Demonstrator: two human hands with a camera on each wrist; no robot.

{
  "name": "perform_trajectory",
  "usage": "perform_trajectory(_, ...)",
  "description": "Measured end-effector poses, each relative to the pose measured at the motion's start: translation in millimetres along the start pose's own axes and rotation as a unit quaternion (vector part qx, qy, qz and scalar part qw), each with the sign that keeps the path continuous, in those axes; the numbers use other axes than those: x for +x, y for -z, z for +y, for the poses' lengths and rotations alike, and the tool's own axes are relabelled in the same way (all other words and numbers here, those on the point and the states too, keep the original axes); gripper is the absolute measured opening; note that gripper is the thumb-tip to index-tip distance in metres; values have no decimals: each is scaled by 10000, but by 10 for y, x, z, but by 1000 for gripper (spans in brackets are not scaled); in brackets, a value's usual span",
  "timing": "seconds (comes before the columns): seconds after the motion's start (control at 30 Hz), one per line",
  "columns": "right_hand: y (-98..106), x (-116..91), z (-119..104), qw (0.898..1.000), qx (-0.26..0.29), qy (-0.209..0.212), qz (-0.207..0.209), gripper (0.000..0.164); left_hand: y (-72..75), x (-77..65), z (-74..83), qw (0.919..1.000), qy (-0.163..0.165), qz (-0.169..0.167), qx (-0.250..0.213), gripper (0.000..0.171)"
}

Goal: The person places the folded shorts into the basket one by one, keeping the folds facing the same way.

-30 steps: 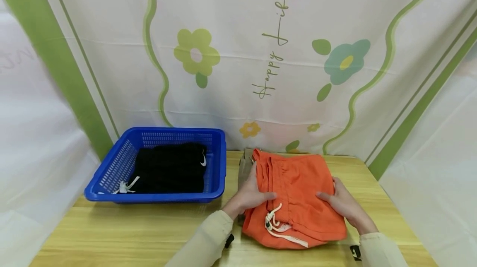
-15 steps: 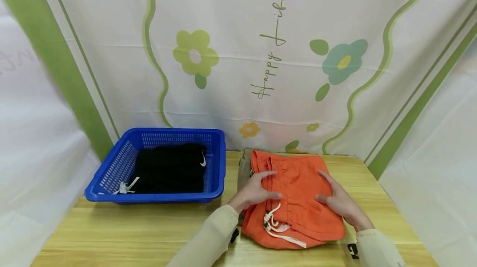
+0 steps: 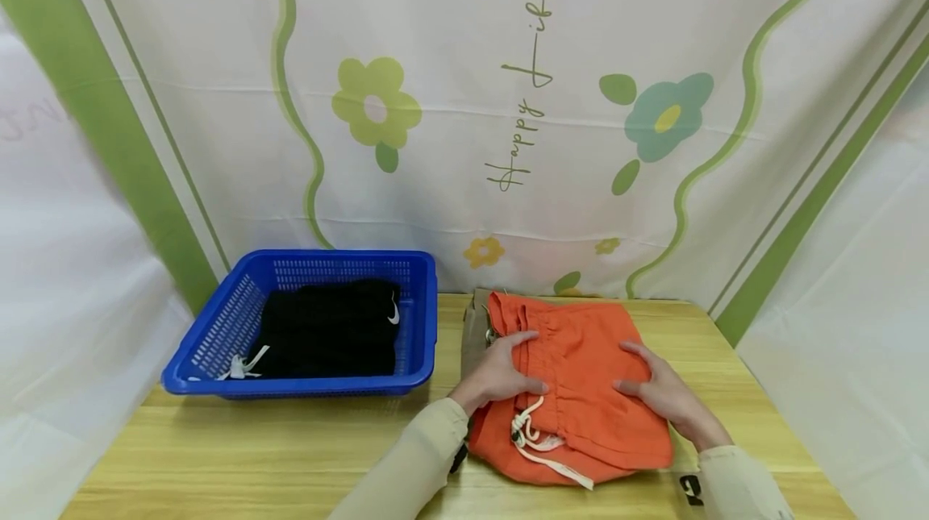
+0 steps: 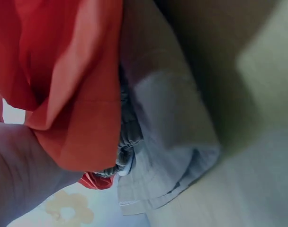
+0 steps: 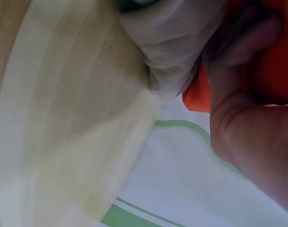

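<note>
Before me, a left hand [image 3: 497, 375] and right hand [image 3: 669, 401], thumbs spread from fingers, whether pinching I can't tell, seem to steady folded orange drawstring shorts [image 3: 588, 379] atop beige cloth [image 3: 475, 336]; lifting would need 2-sided support.

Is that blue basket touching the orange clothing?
Apart. The head view shows a strip of wooden table between the blue basket and the orange clothing, with some grey-brown cloth also in between.
</note>
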State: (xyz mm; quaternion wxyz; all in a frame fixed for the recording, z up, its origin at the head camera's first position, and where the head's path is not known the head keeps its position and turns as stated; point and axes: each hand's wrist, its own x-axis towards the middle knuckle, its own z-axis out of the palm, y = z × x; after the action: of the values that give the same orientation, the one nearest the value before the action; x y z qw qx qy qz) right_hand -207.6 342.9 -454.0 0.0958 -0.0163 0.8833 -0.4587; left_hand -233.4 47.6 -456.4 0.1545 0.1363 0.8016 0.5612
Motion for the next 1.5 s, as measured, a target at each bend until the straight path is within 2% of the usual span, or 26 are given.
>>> perform_trajectory(0.17,33,-8,11,9996,231,-59,-160,80,23,-18,-19,9996,-102,-10,-275,85)
perform_trajectory(0.27,44,-12,-10,9995,251,2,-171,80,44,-38,-1,9995,-169,16,-278,87)
perform_trajectory(0.57,67,-78,-122,9994,241,247,59,76,111,-144,103,9990,-411,187,-58,88)
perform_trajectory(0.87,88,-191,-372,9982,358,447,170,75,217,-281,234,9969,-676,292,261,89)
perform_trajectory(1.2,93,-294,-601,9968,491,628,99,79,358,-428,317,9954,-939,201,-54,87)
perform_trajectory(1.5,86,-365,-762,9924,489,1126,41,79,493,-556,384,9930,-1146,142,-234,87)
